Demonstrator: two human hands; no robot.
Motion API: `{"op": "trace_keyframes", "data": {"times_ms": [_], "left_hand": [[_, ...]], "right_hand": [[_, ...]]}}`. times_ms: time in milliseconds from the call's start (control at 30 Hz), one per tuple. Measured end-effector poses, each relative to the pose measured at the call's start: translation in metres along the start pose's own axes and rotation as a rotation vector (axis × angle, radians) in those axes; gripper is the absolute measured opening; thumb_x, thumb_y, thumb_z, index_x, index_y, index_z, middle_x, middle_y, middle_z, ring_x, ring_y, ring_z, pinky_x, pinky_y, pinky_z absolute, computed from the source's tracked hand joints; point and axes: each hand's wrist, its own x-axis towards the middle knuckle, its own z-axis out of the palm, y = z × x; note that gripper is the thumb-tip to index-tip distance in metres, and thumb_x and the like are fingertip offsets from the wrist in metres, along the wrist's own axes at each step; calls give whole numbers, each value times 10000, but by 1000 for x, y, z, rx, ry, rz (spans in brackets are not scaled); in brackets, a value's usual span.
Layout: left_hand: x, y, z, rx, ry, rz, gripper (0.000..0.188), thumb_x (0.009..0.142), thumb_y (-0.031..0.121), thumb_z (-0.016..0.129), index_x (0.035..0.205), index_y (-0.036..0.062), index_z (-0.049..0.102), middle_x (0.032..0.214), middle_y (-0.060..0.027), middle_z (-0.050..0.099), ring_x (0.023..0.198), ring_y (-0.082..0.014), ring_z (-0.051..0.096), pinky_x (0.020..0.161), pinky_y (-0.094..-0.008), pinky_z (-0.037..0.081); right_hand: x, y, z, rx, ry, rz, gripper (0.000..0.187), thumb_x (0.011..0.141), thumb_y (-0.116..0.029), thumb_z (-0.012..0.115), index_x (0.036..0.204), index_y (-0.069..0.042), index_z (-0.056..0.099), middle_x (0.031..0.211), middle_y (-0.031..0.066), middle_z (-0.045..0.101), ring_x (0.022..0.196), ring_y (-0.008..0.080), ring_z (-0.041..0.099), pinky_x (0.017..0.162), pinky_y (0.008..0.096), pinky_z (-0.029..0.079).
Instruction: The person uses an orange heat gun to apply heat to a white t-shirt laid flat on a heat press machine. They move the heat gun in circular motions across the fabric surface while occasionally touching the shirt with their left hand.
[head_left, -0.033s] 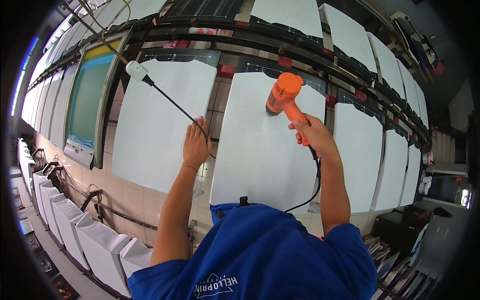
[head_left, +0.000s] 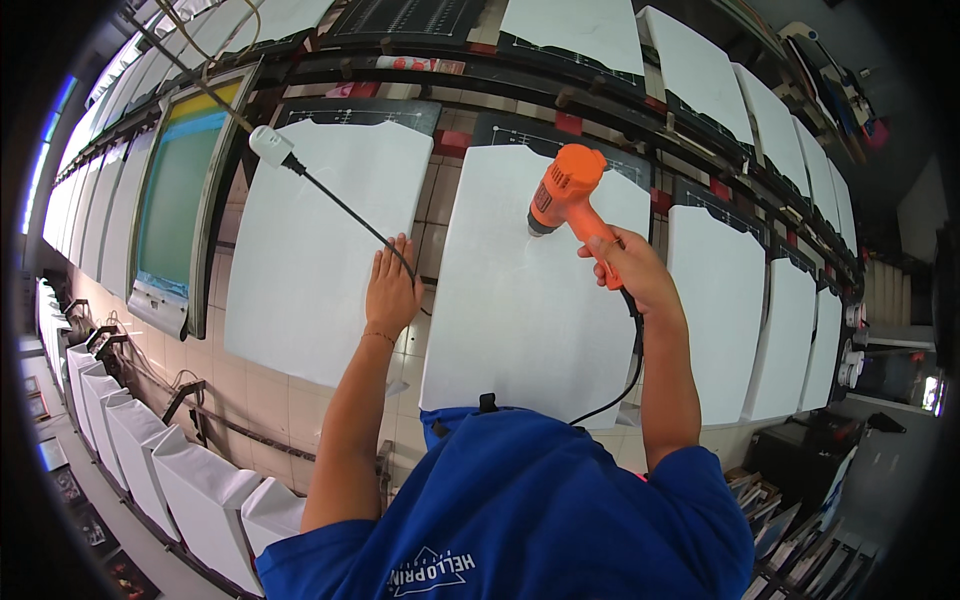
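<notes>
While right hand (head_left: 628, 262) grips orange heat gun (head_left: 566, 195), left hand (head_left: 392, 287) lies flat, fingers together.

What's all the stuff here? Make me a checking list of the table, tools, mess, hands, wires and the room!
Surface: white garment board in front, one of a long row.
Job's things: orange heat gun, nozzle toward that board.
Clutter: nothing seen on the board.
Grippers: right hand grips the heat gun; left hand open, holding up the cord.
Cables: black cord runs up to a white plug.
Surroundings: framed printing screen at left; stacked items lower right.
</notes>
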Motion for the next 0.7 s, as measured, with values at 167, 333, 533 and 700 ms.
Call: {"op": "trace_keyframes", "data": {"times_ms": [167,333,533,700], "left_hand": [[2,0,2,-15,9,7,656,918,192,485,1494,-44,277,1574,-178,277,1481,-317,216,1221,-443,180],[0,0,2,-20,16,5,653,912,189,489,1488,-46,289,1570,-183,283,1481,-318,219,1221,-445,177],[1,4,-3,-14,-3,-7,648,920,198,475,1495,-32,285,1577,-169,275,1486,-298,209,1225,-429,169],[0,2,1,39,-37,-27,642,939,215,450,1512,-7,266,1590,-144,258,1495,-266,188,1232,-409,158]], "right_hand": [[29,7,-1,-25,66,-127,454,975,-289,593,1278,43,534,969,73,635,663,65,526,577,235,469],[25,5,-5,-32,13,-83,418,971,-269,587,1254,36,547,962,69,635,646,69,524,555,228,456],[8,10,-13,-20,64,-74,414,954,-281,611,1212,39,561,939,61,637,638,66,528,538,220,448],[8,7,-22,10,81,-67,385,932,-279,632,1150,33,571,907,45,621,629,61,522,544,216,446]]}}
